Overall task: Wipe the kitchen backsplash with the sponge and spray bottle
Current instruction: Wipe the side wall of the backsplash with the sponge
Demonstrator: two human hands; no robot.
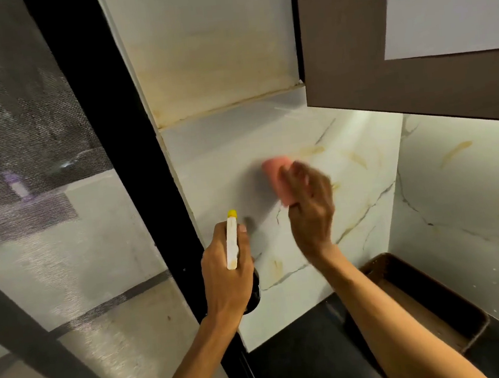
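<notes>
My right hand [310,207] grips a pink sponge [277,179] and holds it flat against the white marble backsplash [359,195], which has grey veins and yellowish stains. The hand and sponge are blurred. My left hand [226,271] grips a spray bottle [232,240] with a white head and yellow nozzle, pointed up toward the wall just left of and below the sponge. The bottle's dark body is mostly hidden under my hand.
A black window frame [134,157] with a mesh screen runs along the left. A brown upper cabinet [349,39] overhangs at the top right. A dark rectangular tray [459,317] sits on the black counter [305,352] in the corner.
</notes>
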